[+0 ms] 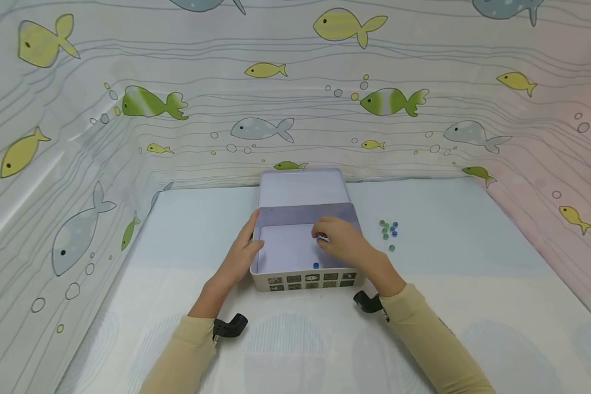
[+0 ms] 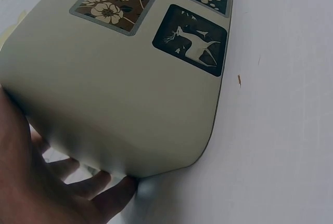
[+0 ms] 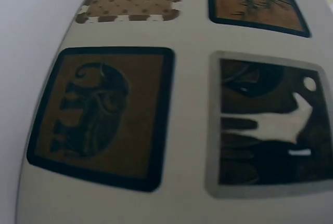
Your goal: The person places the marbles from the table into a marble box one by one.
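Note:
A pale box (image 1: 285,246) lies with its hinged lid (image 1: 302,186) thrown back, its front covered in small square pictures. My left hand (image 1: 241,251) grips its left wall, thumb over the rim and fingers along the outside. In the left wrist view, the fingers (image 2: 86,187) reach under the box's lower edge. Over the inside of the box, my right hand (image 1: 342,238) has its fingers curled and pinches a small marble, mostly hidden by the fingertips. One blue marble (image 1: 316,265) rests on the box floor near the front wall. The right wrist view holds only the printed front (image 3: 190,104).
Several green and blue glass marbles (image 1: 386,236) lie loose on the white table (image 1: 448,235), right of the box. A fish-patterned sheet (image 1: 216,104) rises behind and at both sides. Black wrist cameras (image 1: 231,325) sit by both sleeves.

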Tool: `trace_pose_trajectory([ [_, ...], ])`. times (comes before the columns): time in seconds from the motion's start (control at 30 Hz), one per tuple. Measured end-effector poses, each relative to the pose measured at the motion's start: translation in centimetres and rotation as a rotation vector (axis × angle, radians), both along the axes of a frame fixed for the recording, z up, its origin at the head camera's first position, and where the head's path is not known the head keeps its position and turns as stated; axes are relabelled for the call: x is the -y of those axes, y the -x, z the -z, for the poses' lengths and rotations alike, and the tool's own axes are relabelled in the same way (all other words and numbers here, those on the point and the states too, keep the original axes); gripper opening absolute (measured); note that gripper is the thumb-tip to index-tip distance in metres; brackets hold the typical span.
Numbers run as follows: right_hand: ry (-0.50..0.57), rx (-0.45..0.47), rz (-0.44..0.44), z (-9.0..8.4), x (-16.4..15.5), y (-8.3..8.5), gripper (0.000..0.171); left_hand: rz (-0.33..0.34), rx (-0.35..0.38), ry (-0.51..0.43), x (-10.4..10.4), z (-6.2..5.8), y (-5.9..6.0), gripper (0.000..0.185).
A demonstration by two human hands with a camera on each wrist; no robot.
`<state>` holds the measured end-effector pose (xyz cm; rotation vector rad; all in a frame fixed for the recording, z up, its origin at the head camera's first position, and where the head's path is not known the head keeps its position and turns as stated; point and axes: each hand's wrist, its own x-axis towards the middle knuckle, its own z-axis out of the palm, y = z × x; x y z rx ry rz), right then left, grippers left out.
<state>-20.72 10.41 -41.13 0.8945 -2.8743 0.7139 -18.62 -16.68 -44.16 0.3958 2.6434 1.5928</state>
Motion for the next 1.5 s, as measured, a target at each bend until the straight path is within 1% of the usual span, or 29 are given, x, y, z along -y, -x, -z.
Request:
trace_pose_trajectory([
  [0.17,-0.039,0.029,0.021,0.4,0.3,-0.1,0.013,0.008,-0.007,-0.006,0.0,0.0,0.0,0.074],
  [0.37,-0.132,0.048,0.028,0.6,0.2,-0.2,0.012,0.011,-0.006,0.004,0.0,-0.1,0.0,0.073],
  [0.47,-0.164,0.080,0.030,0.5,0.3,-0.3,0.010,0.003,-0.003,0.008,0.0,-0.1,0.0,0.073],
  [0.6,-0.189,0.119,0.026,0.3,0.3,-0.3,0.010,-0.001,-0.002,0.003,0.0,0.0,0.0,0.073],
  [0.73,-0.194,0.127,0.033,0.3,0.3,-0.4,0.010,0.000,-0.003,-0.003,0.0,0.0,0.1,0.073],
  [0.9,-0.179,0.115,0.041,0.3,0.3,-0.5,0.009,0.004,0.005,-0.009,0.1,0.0,0.1,0.073],
  [1.07,-0.137,0.084,0.045,0.3,0.2,-0.6,0.014,0.013,0.020,-0.024,0.2,0.0,0.1,0.072],
  [1.23,-0.105,0.025,0.051,0.1,-0.2,-0.5,0.016,0.003,0.008,-0.016,0.2,0.1,0.1,0.073],
  [1.5,-0.085,-0.029,0.047,-0.5,-0.8,-0.2,0.017,-0.002,-0.004,-0.012,0.0,0.1,0.0,0.074],
])
